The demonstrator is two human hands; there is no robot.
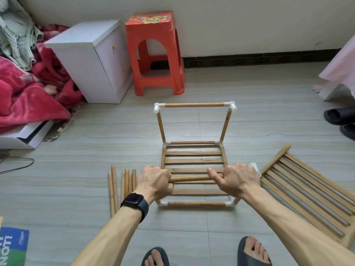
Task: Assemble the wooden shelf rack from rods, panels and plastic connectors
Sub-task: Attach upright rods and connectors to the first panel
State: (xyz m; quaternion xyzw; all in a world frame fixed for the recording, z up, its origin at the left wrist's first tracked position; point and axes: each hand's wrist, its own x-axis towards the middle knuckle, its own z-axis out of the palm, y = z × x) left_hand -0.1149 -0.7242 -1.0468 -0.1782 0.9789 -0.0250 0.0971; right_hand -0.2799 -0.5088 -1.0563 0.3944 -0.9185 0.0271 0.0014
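Part-built rack [194,105], floor. Near rod [189,177]: left hand [155,179], right hand [238,178] both curled round it. Left: spare rods [123,187]. Right: panel [307,192].

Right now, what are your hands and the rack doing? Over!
Left hand, right hand both grip one wooden rod. Shelf rack part-built. Loose rods left, spare slatted panel right, none blocking.

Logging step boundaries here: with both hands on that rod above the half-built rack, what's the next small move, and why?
Probably seat the rod into the white connector at the right hand; the left hand grips its other end. The rack has a top rail on its far side, none yet on the near side.
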